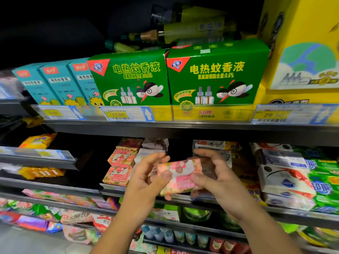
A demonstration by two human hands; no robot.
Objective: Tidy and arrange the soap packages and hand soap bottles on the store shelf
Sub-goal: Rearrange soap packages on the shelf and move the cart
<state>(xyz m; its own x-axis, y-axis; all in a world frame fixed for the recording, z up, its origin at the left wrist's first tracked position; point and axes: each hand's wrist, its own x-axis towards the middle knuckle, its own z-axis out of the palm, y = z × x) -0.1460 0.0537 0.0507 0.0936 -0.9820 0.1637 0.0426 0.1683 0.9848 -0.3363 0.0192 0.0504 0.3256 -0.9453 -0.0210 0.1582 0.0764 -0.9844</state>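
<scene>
A pink floral soap package (180,176) is held in front of the middle shelf between both hands. My left hand (146,177) grips its left end and my right hand (214,177) grips its right end, thumbs on the front face. Behind, on the middle shelf (113,187), two matching pink soap packages (120,167) are stacked, with darker soap packs (146,143) above and behind them. White and red soap boxes (280,178) are piled on the right of the same shelf.
Green mosquito-liquid boxes (211,74) and teal boxes (55,83) line the upper shelf above price tags (126,113). Green packs (326,184) sit at far right. Yellow packs (39,141) lie on the left shelves. Lower shelves hold several soap packs (60,215) and small bottles (176,234).
</scene>
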